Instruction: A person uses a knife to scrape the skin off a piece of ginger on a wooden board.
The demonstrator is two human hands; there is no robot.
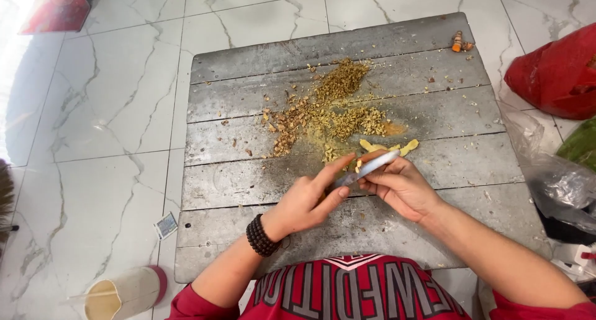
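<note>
**Small root piece and knife held over the grey worktop**

The ginger-like root piece (371,153) is small, light and probably firm, with a damp peeled face that may slip; best pinched at its ends. It sits between both hands, above the wooden worktop (248,189). The left hand (305,202) is closed narrowly around the knife (366,170), thumb along the blade. The right hand (400,184) curls around the root and touches the blade. Beyond lie yellow slices (406,148) and a peel pile (329,112).

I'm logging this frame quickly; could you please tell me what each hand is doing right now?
Left hand: closed on the knife.
Right hand: closed on a small yellowish root piece.
</note>
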